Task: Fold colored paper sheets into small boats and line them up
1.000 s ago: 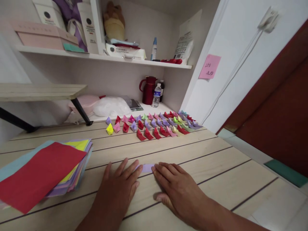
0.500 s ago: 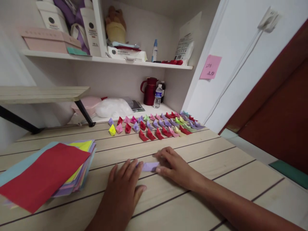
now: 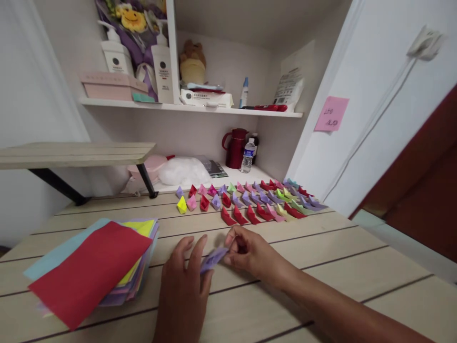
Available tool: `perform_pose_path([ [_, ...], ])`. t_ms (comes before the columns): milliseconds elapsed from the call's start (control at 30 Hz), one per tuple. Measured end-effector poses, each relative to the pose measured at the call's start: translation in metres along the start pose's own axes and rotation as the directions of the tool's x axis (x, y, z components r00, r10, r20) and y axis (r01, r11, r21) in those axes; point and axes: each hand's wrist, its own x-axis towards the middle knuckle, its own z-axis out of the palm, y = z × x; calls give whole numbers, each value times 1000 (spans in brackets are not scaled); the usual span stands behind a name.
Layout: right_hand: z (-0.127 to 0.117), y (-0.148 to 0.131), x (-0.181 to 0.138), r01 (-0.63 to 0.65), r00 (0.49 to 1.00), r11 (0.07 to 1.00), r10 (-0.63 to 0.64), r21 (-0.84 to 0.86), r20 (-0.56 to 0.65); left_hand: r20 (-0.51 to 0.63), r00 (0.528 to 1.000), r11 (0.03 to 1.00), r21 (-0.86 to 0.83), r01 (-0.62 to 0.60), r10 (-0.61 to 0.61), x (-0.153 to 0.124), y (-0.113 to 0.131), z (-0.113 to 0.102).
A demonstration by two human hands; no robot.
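A small folded piece of purple paper point(image 3: 213, 258) is between my hands, slightly raised and tilted over the wooden table point(image 3: 250, 305). My right hand point(image 3: 246, 250) pinches its right end between thumb and fingertips. At the left end, the thumb and index finger of my left hand point(image 3: 187, 271) close on the paper, while its other fingers are bent and raised. Beyond my hands stand rows of small folded paper boats point(image 3: 252, 214) in red, pink, purple, yellow and green. Left of my left hand lies a stack of coloured paper sheets point(image 3: 93, 267), red on top.
A low wooden stand point(image 3: 78, 155) with black legs rises at the back left. Behind the table, a white shelf point(image 3: 200, 110) carries bottles and boxes. Below it stand a dark red jug point(image 3: 235, 148) and a water bottle point(image 3: 247, 156). A pink note point(image 3: 332, 114) is on the right wall.
The purple paper, lying flat before, is now lifted and tilted between my hands. My left fingers have risen from their flat pose. The camera view has shifted, moving the scene right and down.
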Motion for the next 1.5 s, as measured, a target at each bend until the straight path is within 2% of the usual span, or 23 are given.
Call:
perform_pose_path([
  [67, 10, -2, 4, -57, 998, 986, 58, 155, -7, -60, 998, 997, 74, -4, 8, 2, 3, -2],
  [167, 17, -2, 6, -107, 994, 963, 110, 248, 1, -41, 998, 991, 124, 54, -49, 5, 6, -3],
  [267, 14, 1, 3, -107, 992, 952, 121, 286, -34, 34, 981, 978, 96, 185, -189, 8, -2, -3],
  [333, 11, 3, 0, -107, 990, 947, 131, 304, -60, 140, 951, 962, 28, 273, -274, 11, -12, -3],
  [467, 7, 7, -3, -106, 990, 946, 130, 305, -59, 336, 887, 933, -60, 355, -316, 16, -24, -7],
  [667, 6, 9, -3, -42, 993, 958, 71, 284, -94, 449, 826, 924, -1, 382, -342, 21, -9, -16],
  [833, 4, 13, -1, 12, 993, 954, 24, 300, -116, 450, 802, 907, 46, 419, -394, 21, -9, -17],
  [933, 3, 18, 2, 48, 989, 978, -18, 205, -145, 413, 824, 907, 10, 422, -388, 20, -17, -13],
  [1067, -4, 22, 5, 125, 971, 992, -121, 7, -206, 316, 898, 932, -91, 351, -307, 17, -25, -4],
  [1167, -8, 20, 5, 167, 955, 978, -192, -125, -224, 284, 917, 941, -108, 319, -279, 14, -25, 3],
  [1233, -5, 20, 5, 187, 951, 945, -242, -269, -191, 277, 920, 943, -110, 315, -276, 12, -24, 6],
  [1333, 3, 23, 4, 231, 944, 841, -316, -489, -98, 263, 925, 941, -125, 315, -275, 10, -24, 7],
  [1500, 4, 28, 9, 314, 905, 727, -424, -611, -41, 266, 926, 935, -163, 316, -267, 9, -26, 3],
])
